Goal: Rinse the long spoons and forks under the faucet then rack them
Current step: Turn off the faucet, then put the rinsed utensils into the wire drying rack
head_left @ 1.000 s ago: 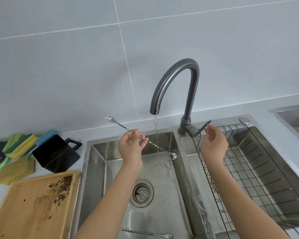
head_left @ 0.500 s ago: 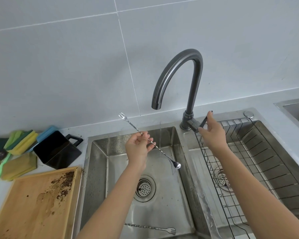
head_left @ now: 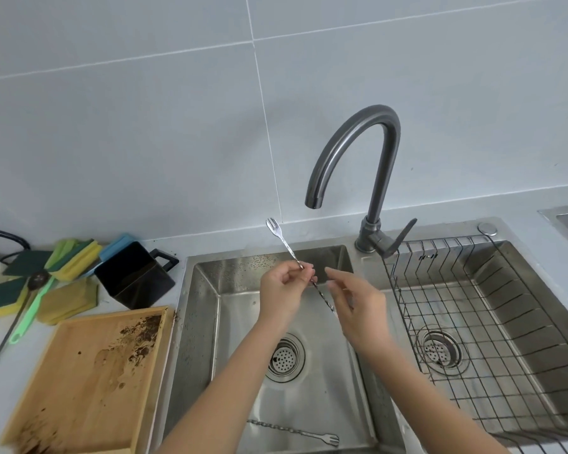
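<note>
Over the sink [head_left: 204, 322], left hand [head_left: 284, 290] pinching twisted fork [head_left: 284, 245], lower end hidden behind half-open right hand [head_left: 358, 309].

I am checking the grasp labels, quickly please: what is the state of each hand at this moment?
Left hand: closed, pinching the long twisted metal stirrer with a fork end.
Right hand: open, fingers near the stirrer, holding nothing.

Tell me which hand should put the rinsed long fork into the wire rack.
Probably right. The right hand already reaches the long fork beside the wire rack; the left hand holding it is farther away.
</note>
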